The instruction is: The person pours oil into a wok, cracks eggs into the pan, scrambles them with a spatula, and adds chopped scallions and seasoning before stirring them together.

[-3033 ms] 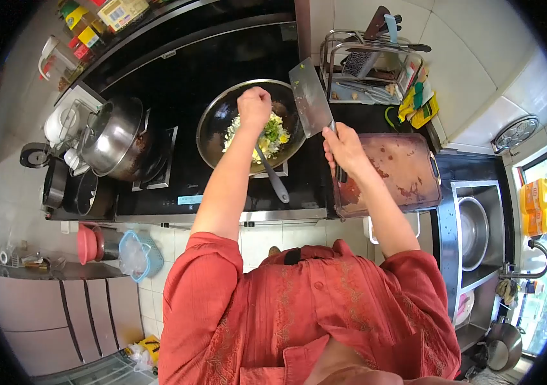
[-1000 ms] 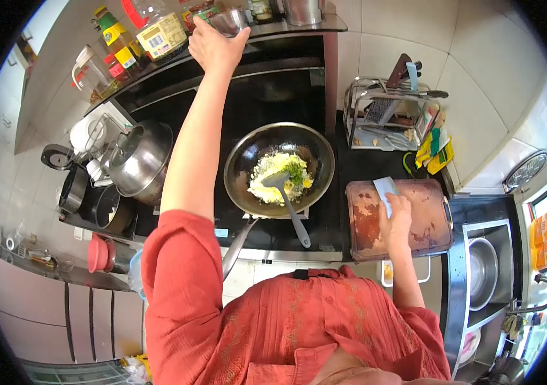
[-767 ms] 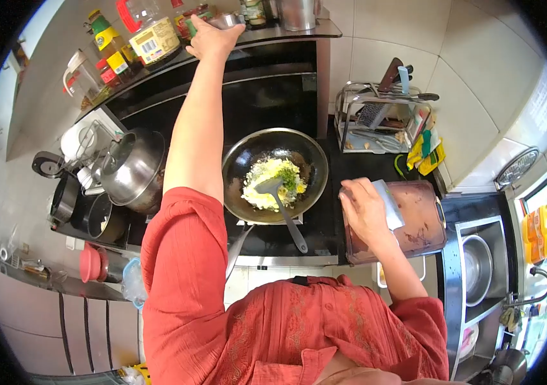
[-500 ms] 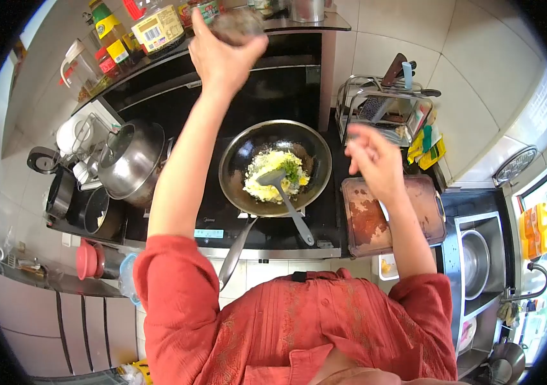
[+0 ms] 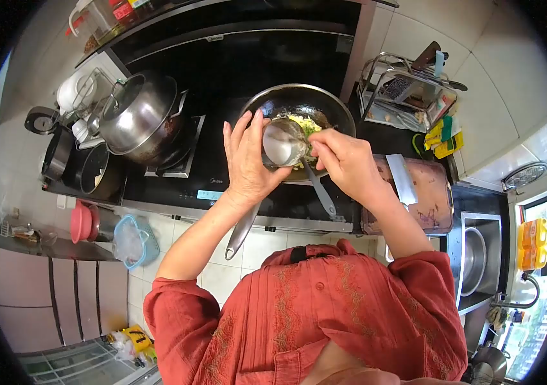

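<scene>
Over the near part of the wok [image 5: 341, 112], my left hand [image 5: 247, 157] holds a small metal bowl [image 5: 280, 144] with white stuff inside. My right hand [image 5: 347, 160] is closed in a pinch at the bowl's right edge; what lies between its fingers is too small to make out. Chopped yellow and green food [image 5: 305, 122] shows in the wok behind the bowl. A grey spatula [image 5: 321, 192] leans out of the wok toward the front edge of the stove. On the brown cutting board [image 5: 430, 192] at the right lies a cleaver [image 5: 402, 179].
A lidded steel pot [image 5: 138, 119] sits on the left burner. The wok's handle [image 5: 242, 232] juts over the front edge. Behind the board stands a knife rack [image 5: 408, 90]. To the far right is a sink with a metal basin [image 5: 473, 260]. Bottles line the shelf at upper left.
My left hand has come down from the shelf with the bowl to above the wok. The cleaver was laid on the board, and my right hand has moved left to the bowl.
</scene>
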`<state>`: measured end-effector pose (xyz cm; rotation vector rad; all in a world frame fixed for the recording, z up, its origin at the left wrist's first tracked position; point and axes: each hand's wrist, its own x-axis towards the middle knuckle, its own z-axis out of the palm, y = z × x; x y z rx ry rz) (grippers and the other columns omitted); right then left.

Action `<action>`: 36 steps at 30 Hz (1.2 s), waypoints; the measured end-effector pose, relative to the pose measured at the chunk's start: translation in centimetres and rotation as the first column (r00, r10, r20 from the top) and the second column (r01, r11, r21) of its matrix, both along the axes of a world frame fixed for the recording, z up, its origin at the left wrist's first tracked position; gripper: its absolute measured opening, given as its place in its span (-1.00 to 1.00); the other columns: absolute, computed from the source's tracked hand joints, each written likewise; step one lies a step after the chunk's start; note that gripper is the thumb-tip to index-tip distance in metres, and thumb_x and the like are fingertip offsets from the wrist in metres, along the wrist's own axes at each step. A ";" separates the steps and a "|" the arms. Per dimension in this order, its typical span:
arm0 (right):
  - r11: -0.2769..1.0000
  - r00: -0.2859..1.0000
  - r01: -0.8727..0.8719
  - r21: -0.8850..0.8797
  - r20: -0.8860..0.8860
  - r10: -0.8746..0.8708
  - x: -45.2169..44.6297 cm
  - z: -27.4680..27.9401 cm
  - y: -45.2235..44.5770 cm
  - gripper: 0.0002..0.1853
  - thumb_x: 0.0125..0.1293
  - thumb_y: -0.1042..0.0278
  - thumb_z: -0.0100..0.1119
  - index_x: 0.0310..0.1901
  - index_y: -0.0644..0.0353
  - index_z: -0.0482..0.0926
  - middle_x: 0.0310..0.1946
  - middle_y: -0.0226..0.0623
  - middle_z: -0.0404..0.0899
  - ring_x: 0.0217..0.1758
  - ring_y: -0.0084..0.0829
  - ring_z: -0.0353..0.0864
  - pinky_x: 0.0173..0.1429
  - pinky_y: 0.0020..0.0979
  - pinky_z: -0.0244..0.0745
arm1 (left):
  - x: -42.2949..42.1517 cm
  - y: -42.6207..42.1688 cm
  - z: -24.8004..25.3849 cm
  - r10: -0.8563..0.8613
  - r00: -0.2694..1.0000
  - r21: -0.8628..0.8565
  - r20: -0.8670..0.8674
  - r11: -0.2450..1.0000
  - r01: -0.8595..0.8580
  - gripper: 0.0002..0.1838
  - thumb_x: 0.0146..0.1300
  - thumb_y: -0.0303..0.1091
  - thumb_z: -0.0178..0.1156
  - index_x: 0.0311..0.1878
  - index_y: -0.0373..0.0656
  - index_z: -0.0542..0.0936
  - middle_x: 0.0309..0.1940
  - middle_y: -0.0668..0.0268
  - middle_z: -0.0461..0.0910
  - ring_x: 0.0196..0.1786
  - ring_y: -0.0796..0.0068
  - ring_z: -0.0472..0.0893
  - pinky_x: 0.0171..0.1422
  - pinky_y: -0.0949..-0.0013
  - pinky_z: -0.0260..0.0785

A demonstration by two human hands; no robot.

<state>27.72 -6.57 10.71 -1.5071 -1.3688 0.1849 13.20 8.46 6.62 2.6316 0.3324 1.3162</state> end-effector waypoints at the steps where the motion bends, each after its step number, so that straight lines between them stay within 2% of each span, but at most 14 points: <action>1: 0.999 0.987 0.002 -0.036 0.158 0.004 0.1 0.0 -0.2 -0.86 0.42 0.45 0.07 -0.10 0.31 0.55 -0.46 -0.23 0.65 -0.54 -0.52 0.65 -0.43 -0.46 0.51 | -0.1 0.2 -0.1 0.006 1.000 -0.003 0.003 1.000 -0.006 0.24 -0.36 -0.33 0.56 0.47 -0.26 0.06 0.17 0.15 0.48 0.41 0.04 0.25 0.52 -0.26 -0.21; 3: 0.997 0.990 -0.026 -0.073 0.134 0.035 0.2 -0.7 -0.3 -0.86 0.46 0.46 0.00 -0.12 0.32 0.53 -0.46 -0.29 0.62 -0.53 -0.53 0.65 -0.45 -0.55 0.50 | -0.2 0.4 -0.3 0.021 0.999 -0.026 -0.042 0.999 -0.022 0.23 -0.36 -0.33 0.56 0.47 -0.25 0.08 0.17 0.15 0.48 0.42 0.03 0.24 0.52 -0.25 -0.21; 4: 0.989 0.980 -0.042 -0.139 -0.197 0.014 0.2 -1.1 -0.3 -0.84 0.46 0.44 -0.02 -0.12 0.32 0.53 -0.47 -0.27 0.62 -0.54 -0.51 0.64 -0.47 -0.54 0.51 | -0.1 0.4 -0.4 0.017 0.999 -0.029 -0.045 0.999 -0.018 0.23 -0.36 -0.33 0.56 0.47 -0.25 0.08 0.17 0.15 0.48 0.42 0.03 0.24 0.52 -0.25 -0.21; 5: 0.978 0.863 -0.077 -0.193 -0.504 -0.032 0.2 -1.5 -0.3 -0.83 0.47 0.42 -0.03 -0.11 0.33 0.53 -0.47 -0.25 0.62 -0.55 -0.48 0.64 -0.49 -0.53 0.51 | 0.1 0.4 -0.5 0.002 0.999 -0.035 -0.046 0.999 -0.004 0.23 -0.36 -0.34 0.56 0.47 -0.24 0.08 0.16 0.15 0.48 0.41 0.02 0.24 0.52 -0.24 -0.21; 6: 0.982 0.788 -0.088 -0.168 -0.614 -0.035 0.8 -1.9 -0.2 -0.80 0.47 0.39 -0.03 -0.11 0.35 0.52 -0.47 -0.19 0.60 -0.58 -0.46 0.62 -0.51 -0.51 0.51 | 0.4 0.4 -0.6 -0.013 0.999 -0.039 -0.046 0.999 0.011 0.23 -0.35 -0.34 0.55 0.47 -0.24 0.08 0.15 0.15 0.49 0.41 0.02 0.24 0.53 -0.24 -0.21; 7: 0.983 0.787 -0.081 -0.167 -0.616 -0.040 1.4 -2.5 -0.1 -0.80 0.47 0.39 -0.03 -0.11 0.35 0.52 -0.47 -0.19 0.60 -0.58 -0.46 0.62 -0.51 -0.51 0.51 | 0.7 0.4 -0.7 -0.020 0.999 -0.038 -0.047 0.999 0.018 0.23 -0.35 -0.34 0.55 0.47 -0.24 0.08 0.15 0.15 0.49 0.41 0.02 0.24 0.53 -0.24 -0.21; 9: 0.989 0.638 -0.106 -0.107 -0.770 -0.015 2.7 -3.5 -0.1 -0.79 0.43 0.40 0.02 -0.11 0.40 0.51 -0.46 -0.08 0.60 -0.57 -0.38 0.64 -0.53 -0.46 0.55 | 1.4 0.3 -0.9 -0.049 0.997 -0.054 -0.065 0.998 0.046 0.23 -0.34 -0.33 0.55 0.48 -0.23 0.07 0.13 0.16 0.49 0.41 0.01 0.25 0.52 -0.23 -0.21; 11: 0.993 0.608 -0.068 -0.093 -0.793 -0.032 3.3 -3.5 -0.3 -0.78 0.41 0.39 0.05 -0.12 0.42 0.50 -0.47 -0.06 0.59 -0.58 -0.38 0.63 -0.52 -0.44 0.55 | 2.2 0.2 -1.2 -0.061 0.995 -0.058 -0.076 0.997 0.056 0.23 -0.32 -0.31 0.55 0.48 -0.24 0.06 0.10 0.14 0.49 0.39 0.02 0.26 0.52 -0.23 -0.20; 14: 0.996 0.595 -0.024 -0.082 -0.802 -0.052 4.4 -3.4 -0.9 -0.79 0.43 0.32 0.06 -0.12 0.33 0.53 -0.46 -0.18 0.59 -0.57 -0.48 0.58 -0.51 -0.51 0.51 | 3.2 0.6 -2.0 -0.028 0.997 -0.155 -0.078 0.988 0.015 0.23 -0.27 -0.23 0.55 0.49 -0.24 0.03 0.17 0.06 0.41 0.35 0.04 0.29 0.52 -0.24 -0.17; 17: 0.997 0.575 -0.027 -0.066 -0.817 -0.038 5.7 -3.0 -0.8 -0.79 0.42 0.36 0.04 -0.13 0.37 0.51 -0.46 -0.14 0.59 -0.55 -0.42 0.59 -0.48 -0.44 0.54 | 3.6 1.4 -2.7 0.018 0.994 -0.248 -0.111 0.968 -0.045 0.26 -0.26 -0.20 0.56 0.50 -0.23 0.00 0.20 0.05 0.38 0.35 0.03 0.29 0.52 -0.23 -0.15; 23: 1.000 0.602 0.017 0.007 -0.799 -0.004 8.9 -2.6 0.5 -0.79 0.43 0.38 0.02 -0.11 0.38 0.50 -0.42 -0.13 0.59 -0.49 -0.41 0.61 -0.41 -0.46 0.55 | 1.8 3.7 -3.4 0.120 0.988 -0.243 -0.098 0.960 -0.141 0.27 -0.22 -0.14 0.56 0.52 -0.19 -0.03 0.23 0.04 0.38 0.35 0.04 0.30 0.50 -0.26 -0.11; 25: 0.982 0.628 0.184 -0.054 -0.762 -0.159 10.2 -4.0 1.9 -0.78 0.42 0.40 0.00 -0.09 0.41 0.49 -0.41 -0.09 0.60 -0.47 -0.37 0.63 -0.40 -0.43 0.58 | 0.5 4.5 -3.7 0.169 0.979 -0.271 -0.112 0.943 -0.193 0.27 -0.23 -0.14 0.56 0.52 -0.18 -0.03 0.22 0.05 0.38 0.33 0.04 0.32 0.50 -0.26 -0.11; 30: 0.952 0.637 0.288 -0.107 -0.721 -0.274 11.6 -6.2 2.9 -0.78 0.43 0.42 -0.01 -0.08 0.44 0.49 -0.40 -0.07 0.61 -0.47 -0.34 0.65 -0.40 -0.41 0.60 | -1.2 5.4 -4.2 0.211 0.972 -0.275 -0.108 0.933 -0.233 0.26 -0.21 -0.14 0.55 0.52 -0.16 -0.03 0.19 0.07 0.39 0.30 0.05 0.33 0.51 -0.22 -0.13; 36: 0.965 0.603 0.249 -0.078 -0.767 -0.217 11.6 -6.7 3.6 -0.82 0.42 0.40 0.05 -0.11 0.36 0.52 -0.41 -0.17 0.61 -0.47 -0.45 0.62 -0.39 -0.48 0.57 | -2.0 6.0 -4.2 0.231 0.966 -0.294 -0.112 0.921 -0.254 0.25 -0.20 -0.13 0.54 0.52 -0.16 -0.04 0.17 0.10 0.38 0.30 0.05 0.32 0.52 -0.22 -0.13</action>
